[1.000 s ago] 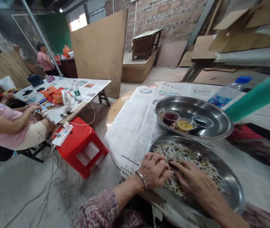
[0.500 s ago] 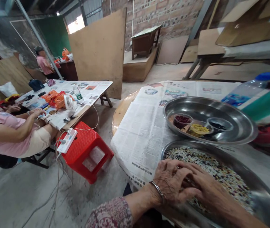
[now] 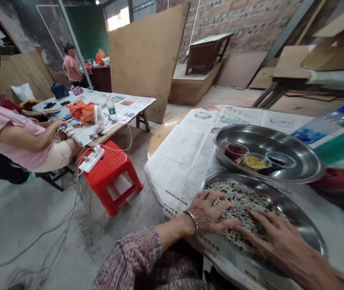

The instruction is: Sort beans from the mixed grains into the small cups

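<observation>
A shallow steel tray (image 3: 306, 225) at the lower right holds a spread of mixed grains and beans (image 3: 238, 193), white, dark and yellow. My left hand (image 3: 209, 211), with a silver bangle at the wrist, rests over the tray's near left side, fingers spread on the grains. My right hand (image 3: 283, 241) lies over the near right part, its fingers stretched out and touching the mix. Just behind is a second steel tray (image 3: 292, 141) with small clear cups of red beans (image 3: 235, 151), yellow beans (image 3: 255, 162) and black beans (image 3: 277, 161).
Newspaper (image 3: 178, 169) covers my round table. A plastic bottle (image 3: 326, 123) and a green tube-like thing (image 3: 341, 145) are at the right. Left of the table stands a red stool (image 3: 111, 169) with a power strip (image 3: 92, 159) and trailing cables. A seated person (image 3: 23, 137) works at another table.
My hands were clasped together over the tray; now they are apart, fingers spread on the grains. The view has shifted, so the surroundings sit further right.
</observation>
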A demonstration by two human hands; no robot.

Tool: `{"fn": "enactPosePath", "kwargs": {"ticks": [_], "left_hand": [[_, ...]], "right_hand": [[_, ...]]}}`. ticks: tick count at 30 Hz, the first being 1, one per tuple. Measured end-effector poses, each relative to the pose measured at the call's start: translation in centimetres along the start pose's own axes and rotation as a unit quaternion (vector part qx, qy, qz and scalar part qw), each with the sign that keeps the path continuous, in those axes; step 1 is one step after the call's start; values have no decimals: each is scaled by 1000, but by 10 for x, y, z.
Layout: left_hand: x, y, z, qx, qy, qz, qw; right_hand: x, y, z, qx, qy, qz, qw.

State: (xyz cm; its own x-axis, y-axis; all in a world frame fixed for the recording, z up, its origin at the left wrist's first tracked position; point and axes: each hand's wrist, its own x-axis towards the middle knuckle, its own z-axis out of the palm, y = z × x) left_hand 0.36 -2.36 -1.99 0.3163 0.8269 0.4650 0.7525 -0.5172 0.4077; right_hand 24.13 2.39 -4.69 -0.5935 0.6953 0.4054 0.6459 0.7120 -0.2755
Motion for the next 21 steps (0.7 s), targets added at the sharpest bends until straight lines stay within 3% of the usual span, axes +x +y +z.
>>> {"fn": "enactPosePath", "kwargs": {"ticks": [2, 4, 8, 12, 16, 21], "left_hand": [[0, 2, -2, 2, -1, 0, 1000], [0, 3, -2, 1, 3, -3, 1000], [0, 3, -3, 5, -1, -2, 1000], [0, 2, -3, 22, -13, -7, 1000], [1, 1, -3, 19, -7, -6, 1000], [1, 3, -5, 14, -9, -12, 1000]], "right_hand": [[0, -15, 4, 15, -48, -33, 998], [6, -32, 10, 36, -32, 0, 999], [20, -52, 18, 95, -40, -30, 994], [18, -38, 13, 28, -47, -13, 998], [5, -18, 10, -29, 0, -6, 1000], [-4, -28, 4, -29, 40, 37, 998]]}}
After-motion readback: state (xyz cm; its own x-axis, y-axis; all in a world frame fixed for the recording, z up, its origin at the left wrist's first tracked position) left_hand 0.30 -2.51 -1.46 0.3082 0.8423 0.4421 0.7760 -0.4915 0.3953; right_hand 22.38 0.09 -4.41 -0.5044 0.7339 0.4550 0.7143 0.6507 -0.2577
